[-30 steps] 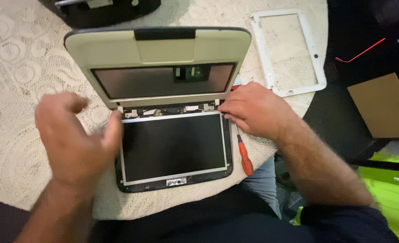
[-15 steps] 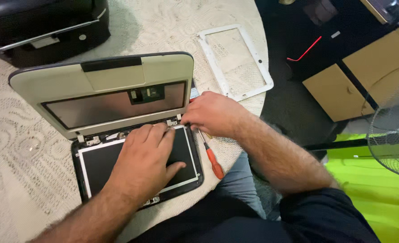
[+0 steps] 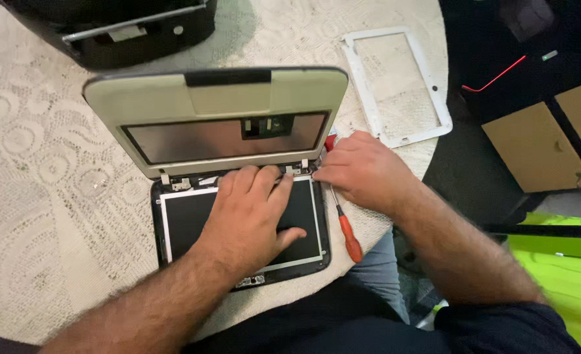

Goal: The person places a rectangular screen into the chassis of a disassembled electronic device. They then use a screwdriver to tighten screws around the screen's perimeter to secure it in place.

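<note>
Left hand [image 3: 254,216] flat, fingers spread, on dark screen panel [image 3: 186,223] of opened laptop [image 3: 212,105] on bench. Right hand [image 3: 362,170], fingers curled, at right hinge [image 3: 303,168]; hinge line runs left-right. Screwdriver [image 3: 348,235] just beside, ungripped.

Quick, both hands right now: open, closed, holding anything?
Left hand: open, palm flat on the dark screen panel, holding nothing.
Right hand: fingers curled at the right hinge; grip cannot be told.

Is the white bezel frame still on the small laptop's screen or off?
Off. The white bezel frame lies flat on the lace tablecloth, right of the laptop.
</note>
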